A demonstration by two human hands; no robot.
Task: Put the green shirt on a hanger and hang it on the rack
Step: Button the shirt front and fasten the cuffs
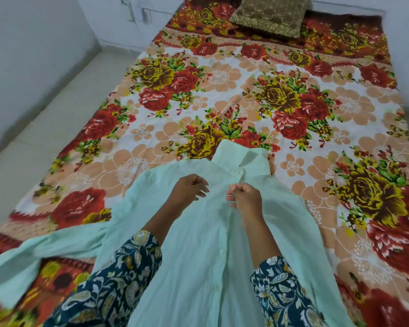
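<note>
Head view: green shirt (198, 244) lay flat on floral bedsheet (246, 95).
Left hand (190, 188): fingers curled, resting on shirt front.
Right hand (244, 195): pinched shirt placket.

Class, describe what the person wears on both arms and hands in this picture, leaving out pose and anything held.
Both forearms end in dark navy sleeves printed with cream, yellow and pale blue leaves and flowers: left sleeve, right sleeve. The left hand and right hand are bare, with no gloves.
</note>
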